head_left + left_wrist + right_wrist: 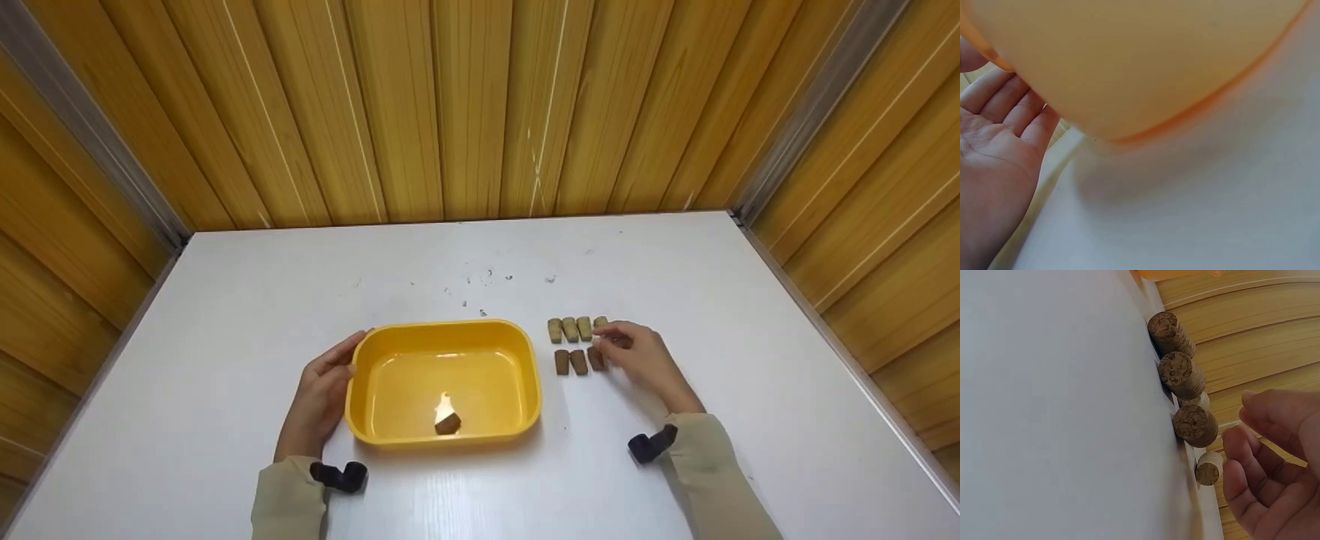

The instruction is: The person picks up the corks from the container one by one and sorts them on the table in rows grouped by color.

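A yellow plastic basin [442, 375] sits on the white table with one brown cork [448, 424] inside, near its front wall. My left hand [322, 390] holds the basin's left side, its thumb at the rim; some fingertips are hidden behind the wall in the left wrist view. To the right of the basin lie several pale corks [570, 328] in a row, and three brown corks [578, 363] in a row nearer me. My right hand [637, 360] hovers at the right end of both rows, fingers loosely bent. Nothing shows between its fingers in the right wrist view.
Small dark specks [484, 281] dot the white table [300, 270] behind the basin. Yellow wood-patterned panels [472, 112] stand along the back and both sides. Each wrist carries a black device [341, 476].
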The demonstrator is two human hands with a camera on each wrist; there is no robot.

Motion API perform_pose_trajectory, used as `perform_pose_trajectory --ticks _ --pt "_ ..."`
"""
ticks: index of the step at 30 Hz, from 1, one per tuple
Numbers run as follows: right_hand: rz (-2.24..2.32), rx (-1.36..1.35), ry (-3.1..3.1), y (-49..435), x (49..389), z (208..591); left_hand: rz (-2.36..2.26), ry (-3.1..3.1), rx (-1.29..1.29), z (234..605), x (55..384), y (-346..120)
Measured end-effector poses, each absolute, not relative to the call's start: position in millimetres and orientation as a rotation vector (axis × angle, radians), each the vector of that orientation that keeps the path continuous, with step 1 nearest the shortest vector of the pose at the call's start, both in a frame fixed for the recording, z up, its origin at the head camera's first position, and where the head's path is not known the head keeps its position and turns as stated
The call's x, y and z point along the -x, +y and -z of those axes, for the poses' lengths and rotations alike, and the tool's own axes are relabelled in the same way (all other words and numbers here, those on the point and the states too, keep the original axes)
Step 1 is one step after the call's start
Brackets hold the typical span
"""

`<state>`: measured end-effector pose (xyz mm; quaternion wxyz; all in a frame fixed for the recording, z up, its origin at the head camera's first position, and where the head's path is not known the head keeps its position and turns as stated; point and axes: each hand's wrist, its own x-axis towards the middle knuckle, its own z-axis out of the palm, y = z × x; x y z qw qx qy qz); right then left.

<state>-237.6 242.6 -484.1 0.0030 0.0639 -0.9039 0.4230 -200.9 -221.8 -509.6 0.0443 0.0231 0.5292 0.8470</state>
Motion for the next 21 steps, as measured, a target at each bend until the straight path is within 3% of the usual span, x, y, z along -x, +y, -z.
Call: perform_pose_trajectory --ticks 21 --pt "-1.333 -0.436 -2.927 206.4 247.6 438.1 -2.576 1.630 -0.072 510.4 202.4 -224.4"
